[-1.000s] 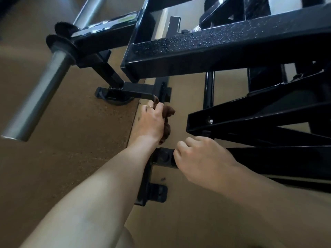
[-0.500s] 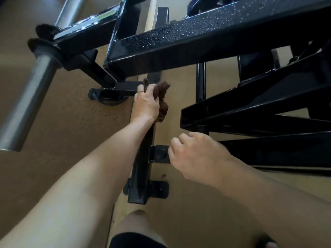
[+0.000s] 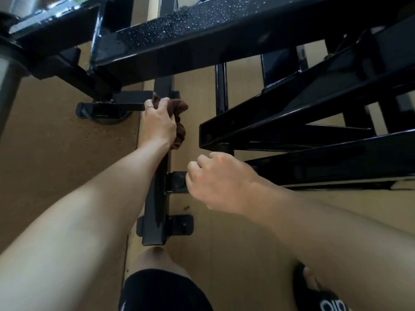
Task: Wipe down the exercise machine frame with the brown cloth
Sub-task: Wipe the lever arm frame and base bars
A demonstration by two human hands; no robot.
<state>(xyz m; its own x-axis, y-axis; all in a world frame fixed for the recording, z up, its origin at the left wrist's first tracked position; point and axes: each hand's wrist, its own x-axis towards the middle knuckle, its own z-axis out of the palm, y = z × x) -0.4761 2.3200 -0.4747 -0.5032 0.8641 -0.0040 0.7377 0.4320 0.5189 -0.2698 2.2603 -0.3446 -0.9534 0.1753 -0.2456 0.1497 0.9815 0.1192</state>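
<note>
The black exercise machine frame fills the upper half, with a low floor rail [image 3: 156, 212] running from near my knee up the middle. My left hand [image 3: 158, 125] grips the bunched brown cloth [image 3: 179, 122] and presses it against that rail near its far end, just below a cross piece. My right hand [image 3: 215, 178] hovers beside a bolted bracket [image 3: 177, 181] on the rail, fingers curled under and holding nothing. A wide black beam [image 3: 202, 39] speckled with droplets crosses overhead.
A steel bar sleeve [image 3: 6, 86] juts in at the far left. Slanted black beams [image 3: 303, 122] crowd the right side. Tan floor lies on both sides of the rail. My knee [image 3: 155, 263] and a black slipper [image 3: 323, 295] sit at the bottom.
My left hand with the cloth slid farther up the rail toward the cross piece. My view moved closer and lower. My right hand stayed near the bracket.
</note>
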